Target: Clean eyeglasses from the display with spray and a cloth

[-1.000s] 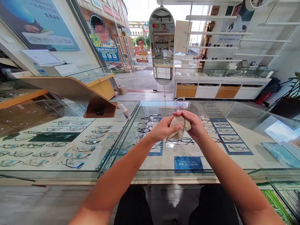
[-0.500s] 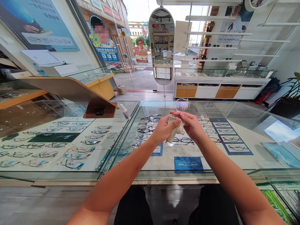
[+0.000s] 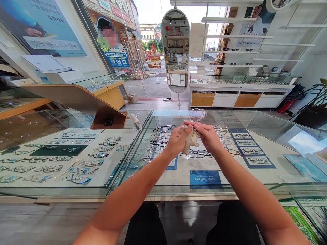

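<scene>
Above the glass counter, my two hands meet around a pair of clear-rimmed eyeglasses [image 3: 196, 115]. One round lens rises past the fingertips; the rest of the frame is hidden by the fingers and cloth. My left hand [image 3: 177, 140] is closed on a beige cleaning cloth [image 3: 189, 142], which hangs in folds between the palms. Thumb and fingers of my right hand [image 3: 208, 136] pinch the eyeglasses, touching the cloth's upper edge. Beneath them, inside the case, lies a dark-framed pair of glasses [image 3: 198, 153].
A white spray bottle [image 3: 136, 121] stands on the counter to the left, beside a brown slanted stand [image 3: 76, 98]. Rows of display glasses [image 3: 81, 170] fill the case under the glass. A blue card [image 3: 205, 179] lies near the front. An oval mirror [image 3: 178, 51] stands beyond the counter.
The hands have shifted slightly, with the eyeglasses lens moving a little left and down. The cloth's folds have changed shape between the fingers.
</scene>
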Tool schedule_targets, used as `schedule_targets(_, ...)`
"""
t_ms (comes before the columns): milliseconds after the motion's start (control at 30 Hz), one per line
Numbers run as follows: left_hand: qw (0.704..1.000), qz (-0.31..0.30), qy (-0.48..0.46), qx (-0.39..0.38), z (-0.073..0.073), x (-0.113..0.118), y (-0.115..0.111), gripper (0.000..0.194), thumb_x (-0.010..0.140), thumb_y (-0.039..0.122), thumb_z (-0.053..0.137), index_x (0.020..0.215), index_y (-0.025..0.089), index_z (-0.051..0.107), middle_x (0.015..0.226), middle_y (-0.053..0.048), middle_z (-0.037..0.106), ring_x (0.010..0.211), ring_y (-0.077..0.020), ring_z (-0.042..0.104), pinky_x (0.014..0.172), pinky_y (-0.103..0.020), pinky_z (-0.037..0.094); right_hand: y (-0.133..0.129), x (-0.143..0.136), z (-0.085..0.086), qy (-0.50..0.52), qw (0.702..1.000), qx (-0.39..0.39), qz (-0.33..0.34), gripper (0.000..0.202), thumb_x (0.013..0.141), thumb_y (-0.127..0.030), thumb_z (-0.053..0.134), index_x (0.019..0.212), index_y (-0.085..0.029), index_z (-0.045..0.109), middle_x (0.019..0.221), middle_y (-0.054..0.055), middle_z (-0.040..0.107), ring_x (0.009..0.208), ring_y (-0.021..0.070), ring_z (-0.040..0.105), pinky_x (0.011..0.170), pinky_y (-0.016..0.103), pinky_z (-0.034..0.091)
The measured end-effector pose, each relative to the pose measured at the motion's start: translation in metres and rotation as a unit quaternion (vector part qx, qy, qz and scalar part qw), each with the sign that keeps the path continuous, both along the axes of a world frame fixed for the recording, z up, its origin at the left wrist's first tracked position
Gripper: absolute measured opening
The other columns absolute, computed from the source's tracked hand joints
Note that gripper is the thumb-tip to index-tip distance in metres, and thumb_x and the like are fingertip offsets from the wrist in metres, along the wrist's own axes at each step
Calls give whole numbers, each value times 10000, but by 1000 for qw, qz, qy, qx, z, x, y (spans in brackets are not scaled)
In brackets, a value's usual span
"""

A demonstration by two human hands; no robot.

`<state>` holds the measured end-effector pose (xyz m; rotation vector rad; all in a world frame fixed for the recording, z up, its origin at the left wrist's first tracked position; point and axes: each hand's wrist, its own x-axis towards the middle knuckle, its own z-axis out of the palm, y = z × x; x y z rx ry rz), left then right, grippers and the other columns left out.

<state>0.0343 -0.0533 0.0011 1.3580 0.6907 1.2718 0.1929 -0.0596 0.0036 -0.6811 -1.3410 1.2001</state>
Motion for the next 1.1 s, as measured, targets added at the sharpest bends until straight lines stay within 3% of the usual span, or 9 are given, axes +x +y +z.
schedule_targets(200, 999, -3, 40, 29, -4, -2, 4, 645, 886, 809, 678, 761, 176, 652, 678, 1, 574, 625, -122, 452, 601, -276, 390, -2, 0, 2, 27, 998, -61, -6, 343, 880, -583, 810, 1055, -302, 897, 1148, 42, 838, 1072, 265, 720, 930, 388, 543)
schedule_targets(467, 998, -68, 14, 2, -8, -1, 8, 556, 865, 738, 768, 905, 184, 731, 815, -55, 700, 771, -178, 590, 696, -290, 497, 8, 5, 2, 87, 991, -93, -44, 307, 783, -539, 868, 905, -257, 883, 1065, 54, 834, 942, 240, 698, 834, 360, 540)
schedule_targets(567, 999, -46, -11, -24, -7, -2, 10, 574, 835, 757, 784, 882, 188, 724, 810, -61, 738, 804, -190, 663, 719, -289, 532, 12, 15, 6, 120, 986, -89, -73, 275, 802, -522, 847, 926, -278, 869, 1119, 46, 826, 952, 231, 689, 829, 360, 538)
schedule_targets(800, 989, 47, -96, -103, -5, -7, 20, 629, 746, 749, 862, 1002, 191, 726, 838, -43, 765, 866, -198, 745, 716, -276, 559, 18, 27, 8, 124, 983, -36, -131, 259, 834, -530, 831, 948, -298, 846, 1143, 51, 816, 1090, 250, 703, 1000, 415, 528)
schedule_targets(900, 993, 56, -88, -48, -5, -4, 15, 660, 794, 799, 793, 1056, 195, 752, 920, -64, 787, 948, -216, 750, 783, -296, 576, 15, 19, 4, 90, 984, -8, -156, 254, 871, -535, 821, 968, -303, 862, 1162, 56, 811, 1113, 260, 700, 1044, 445, 509)
schedule_targets(967, 998, 45, -39, 27, -6, 1, 5, 622, 896, 774, 708, 1129, 201, 773, 1022, -90, 802, 1118, -247, 736, 939, -331, 577, 10, 11, 1, 46, 982, 28, -182, 256, 909, -539, 798, 1008, -317, 878, 1161, 55, 797, 1129, 267, 688, 1064, 457, 497)
schedule_targets(1100, 987, 0, 75, 142, -9, 13, -16, 553, 1055, 626, 564, 1387, 213, 723, 1268, -128, 776, 1498, -289, 554, 1288, -437, 383, -2, -9, -4, -34, 960, 101, -259, 252, 952, -521, 773, 1080, -337, 888, 1053, 58, 727, 1102, 266, 666, 1071, 447, 491)
